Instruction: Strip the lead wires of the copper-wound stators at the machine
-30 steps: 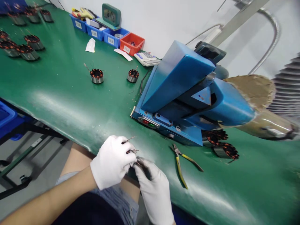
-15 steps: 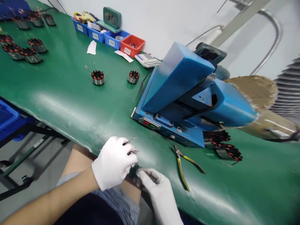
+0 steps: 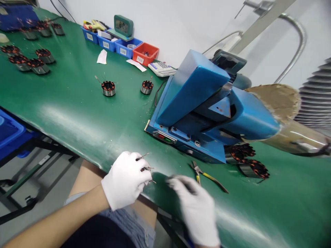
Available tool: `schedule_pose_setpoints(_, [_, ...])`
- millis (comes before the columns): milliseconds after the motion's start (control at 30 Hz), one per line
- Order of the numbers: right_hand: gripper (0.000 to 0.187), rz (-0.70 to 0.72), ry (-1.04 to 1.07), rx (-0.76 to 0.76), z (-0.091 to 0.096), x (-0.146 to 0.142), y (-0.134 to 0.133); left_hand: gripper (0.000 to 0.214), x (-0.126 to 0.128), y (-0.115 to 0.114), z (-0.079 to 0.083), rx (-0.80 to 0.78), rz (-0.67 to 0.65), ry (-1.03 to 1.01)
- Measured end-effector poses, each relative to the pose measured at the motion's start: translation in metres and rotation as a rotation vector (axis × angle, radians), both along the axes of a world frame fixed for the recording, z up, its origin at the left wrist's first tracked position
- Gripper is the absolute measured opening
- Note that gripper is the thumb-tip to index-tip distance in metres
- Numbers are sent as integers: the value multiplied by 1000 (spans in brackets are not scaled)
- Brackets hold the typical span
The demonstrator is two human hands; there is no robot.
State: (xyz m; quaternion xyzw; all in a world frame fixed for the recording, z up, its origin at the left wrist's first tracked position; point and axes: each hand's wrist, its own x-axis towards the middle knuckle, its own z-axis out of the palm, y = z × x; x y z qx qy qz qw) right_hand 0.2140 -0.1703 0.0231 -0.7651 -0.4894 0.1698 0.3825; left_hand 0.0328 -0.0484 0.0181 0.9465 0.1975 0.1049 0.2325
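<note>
Both my hands wear white gloves at the near edge of the green bench (image 3: pixel 77 117). My left hand (image 3: pixel 126 179) is closed around a small part whose thin wire leads stick out between the fingers; the part itself is hidden. My right hand (image 3: pixel 196 206) is smeared by motion and lies over the bench just left of the yellow-handled pliers (image 3: pixel 204 175); I cannot make out its fingers. A big blue machine (image 3: pixel 204 110) stands right behind the pliers.
Two wound stators (image 3: pixel 108 88) (image 3: pixel 147 87) stand mid-bench, several more at the far left (image 3: pixel 31 62) and two by the machine's right foot (image 3: pixel 248 162). Blue and red bins (image 3: pixel 124 46), a clock (image 3: pixel 123 25) and a calculator (image 3: pixel 162 68) line the wall.
My right hand has left my left hand and swung right toward the pliers. My left hand has stayed put with the wires in it.
</note>
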Motion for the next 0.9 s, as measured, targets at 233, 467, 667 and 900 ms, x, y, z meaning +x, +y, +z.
schedule_pose_setpoints(233, [80,-313,-426,-372,-14,72,-21,10,4,-3,1,-1,63,-14])
schedule_pose_setpoints(467, [60,-622,-300,-673,-16,50,-13,9,4,-4,8,-59,77,39])
schedule_pose_setpoints(667, [46,-390,457,-397,-22,4,-38,9,6,-2,9,-77,80,59])
schedule_pose_setpoints(900, [38,-132,930,-433,-34,-46,-41,9,6,-3,11,-36,77,78])
